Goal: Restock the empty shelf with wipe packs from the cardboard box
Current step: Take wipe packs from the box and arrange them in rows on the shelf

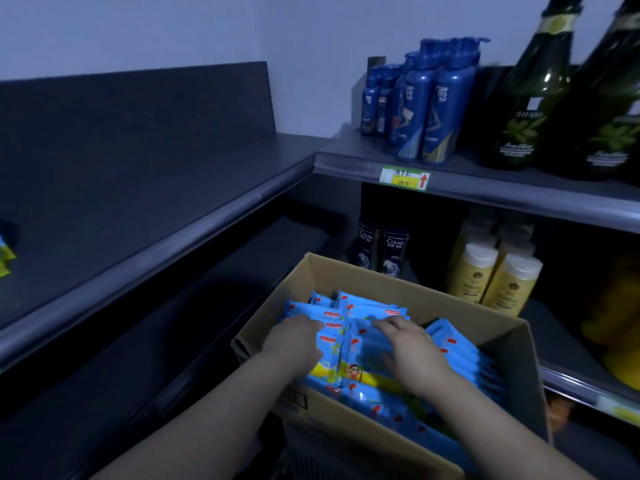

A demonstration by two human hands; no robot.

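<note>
In the head view, both hands reach into the cardboard box (381,276), seemingly bracketing a bunch of upright wipe packs (367,311) so that several lift at once. The left hand (298,342) dips its fingers among the packs, so its grip cannot be told. The right hand (412,348) lies spread across their tops. The box looks mostly full. The empty shelf (145,174) waits to the left, with shelved packs (5,255) at its far end.

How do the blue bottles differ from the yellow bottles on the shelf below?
The blue bottles have blue caps; the yellow bottles have white caps. The blue bottles narrow at the neck; the yellow bottles are straight-sided. Both stand upright in rows.
</note>
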